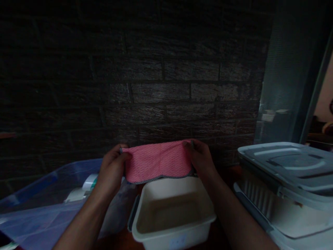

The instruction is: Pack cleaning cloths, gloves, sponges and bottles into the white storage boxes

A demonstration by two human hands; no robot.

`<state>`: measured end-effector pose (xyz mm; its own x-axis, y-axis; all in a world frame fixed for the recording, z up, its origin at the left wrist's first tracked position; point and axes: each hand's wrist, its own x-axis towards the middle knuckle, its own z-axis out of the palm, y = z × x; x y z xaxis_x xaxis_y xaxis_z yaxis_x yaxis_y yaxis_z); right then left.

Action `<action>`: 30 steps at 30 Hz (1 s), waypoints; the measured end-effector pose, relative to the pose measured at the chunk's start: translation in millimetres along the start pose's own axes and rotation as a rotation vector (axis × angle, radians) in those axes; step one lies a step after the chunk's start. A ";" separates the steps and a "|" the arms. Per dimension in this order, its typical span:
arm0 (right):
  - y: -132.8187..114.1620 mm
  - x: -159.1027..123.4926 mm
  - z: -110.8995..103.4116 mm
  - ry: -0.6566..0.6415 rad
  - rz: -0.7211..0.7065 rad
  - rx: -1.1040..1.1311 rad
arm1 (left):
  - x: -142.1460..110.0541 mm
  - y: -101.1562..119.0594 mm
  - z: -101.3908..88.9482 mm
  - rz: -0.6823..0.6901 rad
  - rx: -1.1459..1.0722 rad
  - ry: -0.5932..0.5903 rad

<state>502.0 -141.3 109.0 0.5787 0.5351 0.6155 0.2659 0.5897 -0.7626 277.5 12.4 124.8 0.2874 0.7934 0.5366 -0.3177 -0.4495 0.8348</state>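
A pink cloth [158,162] with a dark checked edging is stretched flat between my two hands, above the far rim of a cream plastic bin [173,232]. My left hand [113,168] pinches its left end, thumb on the near face. At the upper right corner my right hand [200,156] grips it the same way. The bin below stands upright with nothing visible inside; a small pale label is on its front.
To the left is a translucent blue plastic tub [33,217] holding white items [90,182]. Stacked at the right are a cream container [291,211] and a grey lid [291,165]. A dark brick wall [166,90] rises behind.
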 end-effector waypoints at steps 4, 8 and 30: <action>-3.9 -2.3 0.5 0.009 -0.057 -0.108 | -1.1 0.6 2.4 -0.013 0.072 0.020; -9.3 -4.4 2.6 0.018 -0.114 -0.204 | 1.5 0.4 1.5 0.011 0.175 0.055; -20.8 -8.5 5.3 0.028 -0.080 -0.251 | -8.4 -17.3 10.8 0.230 0.702 -0.230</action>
<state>487.5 -154.9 120.7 0.5686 0.4736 0.6726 0.4924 0.4591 -0.7395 290.4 9.0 107.1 0.4882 0.5779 0.6540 0.2329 -0.8084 0.5406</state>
